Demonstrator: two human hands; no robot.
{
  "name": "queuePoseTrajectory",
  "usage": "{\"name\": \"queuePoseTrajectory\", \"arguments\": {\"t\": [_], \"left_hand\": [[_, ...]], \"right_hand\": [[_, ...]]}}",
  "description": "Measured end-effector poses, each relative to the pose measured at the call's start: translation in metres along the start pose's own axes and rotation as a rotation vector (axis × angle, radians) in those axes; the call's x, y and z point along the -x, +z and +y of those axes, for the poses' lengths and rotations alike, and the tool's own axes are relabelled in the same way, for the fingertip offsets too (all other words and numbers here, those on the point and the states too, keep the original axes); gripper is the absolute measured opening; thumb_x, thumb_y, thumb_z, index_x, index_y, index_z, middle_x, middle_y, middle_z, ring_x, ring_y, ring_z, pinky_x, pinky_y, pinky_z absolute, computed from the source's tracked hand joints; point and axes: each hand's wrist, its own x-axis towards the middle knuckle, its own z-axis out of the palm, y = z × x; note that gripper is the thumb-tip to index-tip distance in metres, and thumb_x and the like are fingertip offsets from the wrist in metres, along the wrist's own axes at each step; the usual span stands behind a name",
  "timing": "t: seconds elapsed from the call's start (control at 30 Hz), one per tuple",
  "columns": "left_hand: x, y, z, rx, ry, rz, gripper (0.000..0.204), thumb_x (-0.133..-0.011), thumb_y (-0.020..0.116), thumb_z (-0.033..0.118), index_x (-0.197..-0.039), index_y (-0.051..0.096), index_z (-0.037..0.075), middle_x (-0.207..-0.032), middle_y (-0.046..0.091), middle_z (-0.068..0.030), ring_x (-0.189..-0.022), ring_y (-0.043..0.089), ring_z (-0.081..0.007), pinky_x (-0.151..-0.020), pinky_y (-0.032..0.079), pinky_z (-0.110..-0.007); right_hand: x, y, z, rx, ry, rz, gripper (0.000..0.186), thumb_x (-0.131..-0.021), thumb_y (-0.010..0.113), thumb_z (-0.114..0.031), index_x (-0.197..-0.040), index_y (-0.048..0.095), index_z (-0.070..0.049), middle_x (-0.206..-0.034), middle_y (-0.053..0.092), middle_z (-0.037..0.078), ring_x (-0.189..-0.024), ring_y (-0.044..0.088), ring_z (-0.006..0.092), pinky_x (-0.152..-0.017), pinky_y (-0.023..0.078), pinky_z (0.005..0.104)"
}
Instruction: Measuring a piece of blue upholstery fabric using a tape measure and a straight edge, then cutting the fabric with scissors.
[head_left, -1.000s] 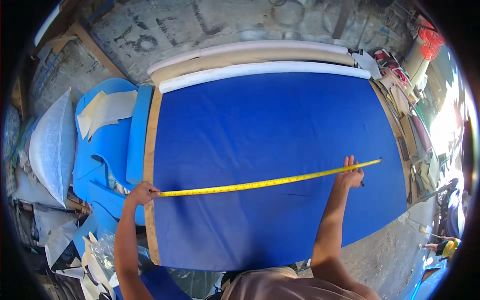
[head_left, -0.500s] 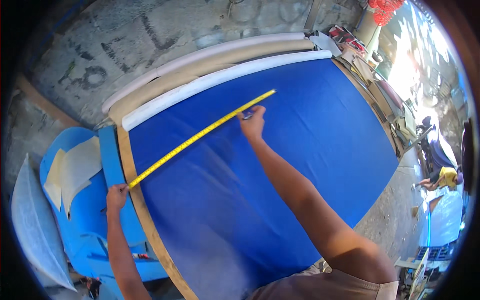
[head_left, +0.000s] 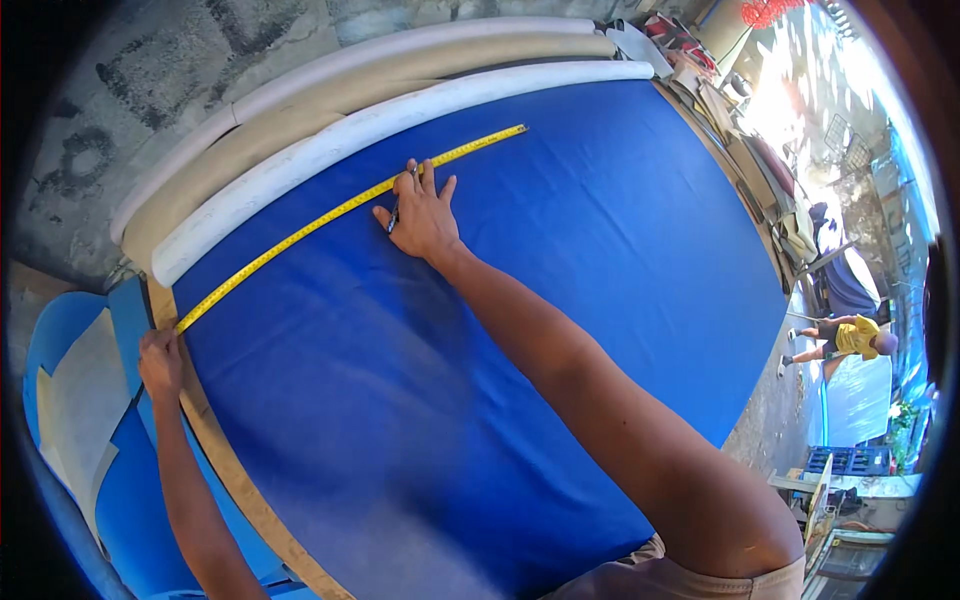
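A sheet of blue material with shallow wrinkles covers the wood-edged table. Across its far part runs an extended yellow tape measure. At the table's left edge, my left hand pinches the tape's near end. My right hand reaches over the sheet, some fingers spread against the tape, while holding a small dark pen-like object, partly hidden by the fingers.
Long white and beige rolls lie along the back. Blue foam pieces sit at left, scraps along the right edge. A person in yellow stands beyond, at right.
Both hands and the tape have moved toward the back of the table, near the rolls. My right hand's fingers have spread onto the tape. The view has shifted, and the distant person appears more upright.
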Motion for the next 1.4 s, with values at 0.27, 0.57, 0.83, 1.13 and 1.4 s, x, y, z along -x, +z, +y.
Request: {"name": "queuePoseTrajectory", "arguments": {"t": [0.27,0.57,0.83,1.13,1.4], "left_hand": [[0.002,-0.004,0.02,-0.073,0.0,0.005,0.03,-0.102,0.059,0.023,-0.128,0.074,0.02,-0.107,0.064,-0.0044,-0.099,0.064,-0.0239,-0.083,0.053,-0.04],[0.0,-0.004,0.029,-0.091,-0.057,-0.075,0.031,-0.103,0.058,0.025,-0.13,0.072,0.02,-0.111,0.063,-0.0045,-0.102,0.062,-0.0234,-0.089,0.051,-0.039],[0.004,0.008,0.027,-0.185,0.025,0.06,0.029,-0.101,0.06,0.023,-0.125,0.074,0.017,-0.112,0.065,-0.0055,-0.103,0.063,-0.0246,-0.085,0.052,-0.04],[0.016,0.019,0.029,-0.186,-0.03,0.196,0.026,-0.096,0.06,0.027,-0.117,0.075,0.022,-0.112,0.063,-0.0032,-0.104,0.059,-0.0261,-0.089,0.048,-0.05],[0.019,0.003,0.037,-0.235,-0.042,0.173,0.027,-0.101,0.058,0.029,-0.122,0.075,0.023,-0.11,0.063,-0.0039,-0.101,0.058,-0.0244,-0.088,0.048,-0.048]], "right_hand": [[0.001,-0.013,-0.002,-0.023,0.05,-0.031,0.064,-0.103,0.054,-0.051,-0.13,0.049,0.006,-0.161,0.028,0.036,-0.153,0.016,0.0542,-0.121,0.012,0.071],[0.0,-0.009,-0.001,-0.022,0.061,-0.002,0.068,-0.101,0.055,-0.052,-0.133,0.048,0.008,-0.16,0.027,0.039,-0.153,0.016,0.0551,-0.122,0.012,0.0679],[0.001,-0.007,0.001,0.012,0.045,0.043,0.065,-0.098,0.06,-0.051,-0.128,0.051,0.006,-0.155,0.034,0.038,-0.148,0.026,0.0543,-0.121,0.016,0.0672],[0.013,-0.018,-0.034,-0.004,-0.19,0.358,0.041,-0.103,0.06,-0.036,-0.123,0.056,0.0,-0.136,0.057,0.028,-0.127,0.053,0.0417,-0.107,0.04,0.0542],[0.015,0.014,-0.2,-1.292,-0.018,-0.273,0.015,-0.097,0.061,-0.01,-0.107,0.067,-0.001,-0.085,0.07,0.009,-0.066,0.06,0.0126,-0.059,0.051,0.0251]]}}
